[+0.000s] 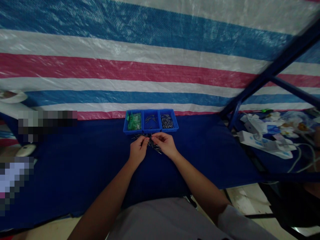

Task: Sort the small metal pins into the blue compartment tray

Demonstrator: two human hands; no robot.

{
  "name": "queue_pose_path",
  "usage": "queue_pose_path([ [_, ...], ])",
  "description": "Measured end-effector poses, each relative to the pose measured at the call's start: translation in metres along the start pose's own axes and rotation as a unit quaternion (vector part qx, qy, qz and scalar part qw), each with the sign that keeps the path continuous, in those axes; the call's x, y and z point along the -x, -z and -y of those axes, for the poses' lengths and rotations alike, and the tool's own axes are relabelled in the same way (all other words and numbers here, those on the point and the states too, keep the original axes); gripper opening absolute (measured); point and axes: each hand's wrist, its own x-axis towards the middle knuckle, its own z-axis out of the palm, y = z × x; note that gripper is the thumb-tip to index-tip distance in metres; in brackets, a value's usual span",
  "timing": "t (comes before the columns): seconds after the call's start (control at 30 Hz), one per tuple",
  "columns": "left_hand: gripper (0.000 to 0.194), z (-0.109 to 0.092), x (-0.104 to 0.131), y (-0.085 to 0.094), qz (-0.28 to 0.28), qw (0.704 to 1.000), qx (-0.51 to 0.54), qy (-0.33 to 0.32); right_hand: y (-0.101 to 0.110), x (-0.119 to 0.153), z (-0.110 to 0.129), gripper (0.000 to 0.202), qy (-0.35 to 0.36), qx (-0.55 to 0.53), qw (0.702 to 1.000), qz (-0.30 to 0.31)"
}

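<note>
Over a loose pile of thin, dark metal pins (157, 149) on the blue surface, my two hands meet close together. The fingers of my left hand (138, 149) are pinched at the pile's left side, thumb against forefinger. My right hand (166, 144) is pinched as well, its fingertips a little apart from the left ones. Whatever sits between the fingertips is too small to make out. Just beyond stand three joined blue bins: the left bin (125, 126) holds green packets (134, 122), the middle bin (151, 130) a few thin pins, the right bin (176, 127) many short metal pieces.
A striped plastic sheet (150, 71) hangs behind the blue cot-like surface (75, 166). At right, a blue metal frame (270, 71) slants upward, with a white power strip (265, 145), cables and wrappers beyond it. Blurred-out items lie at far left.
</note>
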Motion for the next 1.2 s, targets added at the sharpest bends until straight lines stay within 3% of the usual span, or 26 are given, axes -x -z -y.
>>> queue_pose_path([
  [0.13,0.036,-0.0023,0.0007,0.0012,0.002,1.000,0.001,0.008,-0.0002,0.0008,0.0013,0.026,0.003,0.001,1.000,0.004],
  [0.3,0.024,-0.0014,0.0005,-0.0018,-0.009,0.999,0.038,0.009,0.0004,0.0005,0.0027,0.028,-0.002,0.012,1.000,-0.009],
  [0.83,0.020,0.0021,0.0012,-0.0038,-0.015,0.999,0.044,-0.007,0.0011,-0.0006,0.0003,0.026,0.003,0.017,1.000,-0.006],
  [1.2,0.031,-0.0016,0.0003,0.0004,0.006,1.000,0.016,-0.006,0.0006,0.0000,-0.0012,0.029,0.002,0.014,1.000,-0.002],
])
